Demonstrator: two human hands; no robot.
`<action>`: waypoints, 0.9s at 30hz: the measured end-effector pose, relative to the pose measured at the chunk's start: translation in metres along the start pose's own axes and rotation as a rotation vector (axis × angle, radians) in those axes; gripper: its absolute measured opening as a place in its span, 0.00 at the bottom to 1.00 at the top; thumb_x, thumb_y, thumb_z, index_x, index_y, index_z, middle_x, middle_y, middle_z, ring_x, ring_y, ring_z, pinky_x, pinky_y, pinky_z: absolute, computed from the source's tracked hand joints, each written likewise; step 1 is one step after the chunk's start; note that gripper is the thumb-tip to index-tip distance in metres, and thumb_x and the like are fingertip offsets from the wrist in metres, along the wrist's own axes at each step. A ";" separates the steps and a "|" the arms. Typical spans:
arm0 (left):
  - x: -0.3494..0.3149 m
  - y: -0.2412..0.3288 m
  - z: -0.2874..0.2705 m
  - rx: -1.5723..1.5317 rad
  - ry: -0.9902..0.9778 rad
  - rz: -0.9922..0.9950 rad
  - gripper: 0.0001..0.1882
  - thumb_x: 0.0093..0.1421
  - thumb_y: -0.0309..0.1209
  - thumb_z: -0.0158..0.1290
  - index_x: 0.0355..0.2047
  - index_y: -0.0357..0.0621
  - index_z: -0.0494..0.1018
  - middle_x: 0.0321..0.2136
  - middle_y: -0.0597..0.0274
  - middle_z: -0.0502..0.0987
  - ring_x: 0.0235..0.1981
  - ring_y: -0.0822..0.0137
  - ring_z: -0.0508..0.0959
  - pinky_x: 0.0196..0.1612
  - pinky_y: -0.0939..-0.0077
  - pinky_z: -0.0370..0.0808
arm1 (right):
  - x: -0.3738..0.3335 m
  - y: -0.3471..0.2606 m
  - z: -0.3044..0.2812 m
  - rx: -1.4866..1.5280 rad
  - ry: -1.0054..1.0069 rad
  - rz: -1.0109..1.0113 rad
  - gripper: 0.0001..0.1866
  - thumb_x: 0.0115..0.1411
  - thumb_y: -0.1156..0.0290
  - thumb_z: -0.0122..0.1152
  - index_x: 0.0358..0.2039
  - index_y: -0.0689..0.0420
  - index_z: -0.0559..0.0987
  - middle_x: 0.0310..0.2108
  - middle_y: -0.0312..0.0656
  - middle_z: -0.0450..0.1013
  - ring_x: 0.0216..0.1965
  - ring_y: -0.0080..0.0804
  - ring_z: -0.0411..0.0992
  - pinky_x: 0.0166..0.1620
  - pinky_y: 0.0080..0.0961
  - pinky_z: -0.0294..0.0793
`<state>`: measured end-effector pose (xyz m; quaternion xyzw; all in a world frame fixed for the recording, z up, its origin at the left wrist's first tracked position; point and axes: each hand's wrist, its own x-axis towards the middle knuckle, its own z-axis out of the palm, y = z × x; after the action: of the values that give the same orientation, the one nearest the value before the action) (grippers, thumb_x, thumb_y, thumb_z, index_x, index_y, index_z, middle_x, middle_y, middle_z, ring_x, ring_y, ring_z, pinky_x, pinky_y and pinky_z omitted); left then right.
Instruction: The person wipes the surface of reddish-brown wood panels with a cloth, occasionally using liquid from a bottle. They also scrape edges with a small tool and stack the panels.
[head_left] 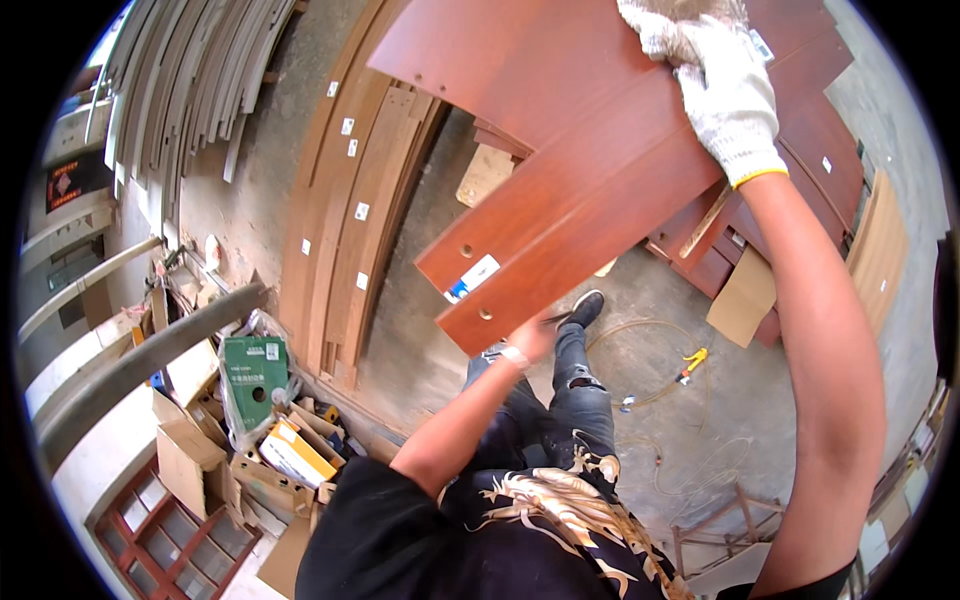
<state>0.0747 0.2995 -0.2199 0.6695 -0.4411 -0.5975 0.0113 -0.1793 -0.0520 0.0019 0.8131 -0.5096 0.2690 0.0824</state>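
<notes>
Two long reddish-brown wooden boards lie side by side across the middle, each with a round hole near its near end. A white and blue label shows between those ends. My right hand, in a white knit glove with a yellow cuff, grips the boards toward their far end. My bare left hand is closed just below the near end, its fingers partly hidden. A thin dark thing shows beside it, too small to name. Beyond the boards is a wide reddish-brown panel.
Brown planks with white labels lie on the left floor, grey strips behind them. Cardboard boxes and a green box stand lower left. A hose with a yellow nozzle lies right of my feet. Reddish panels are stacked right.
</notes>
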 end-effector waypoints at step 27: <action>-0.038 0.225 -0.322 0.798 -0.093 1.064 0.10 0.64 0.36 0.61 0.29 0.44 0.78 0.22 0.54 0.78 0.29 0.47 0.80 0.31 0.57 0.75 | 0.027 -0.036 -0.010 0.049 -0.015 0.002 0.06 0.53 0.76 0.59 0.27 0.51 0.82 0.29 0.44 0.78 0.39 0.50 0.75 0.46 0.44 0.72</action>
<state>0.2091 0.0205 0.0242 0.2867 -0.8988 -0.3296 0.0368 -0.1421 -0.0523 0.0298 0.8163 -0.5043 0.2755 0.0587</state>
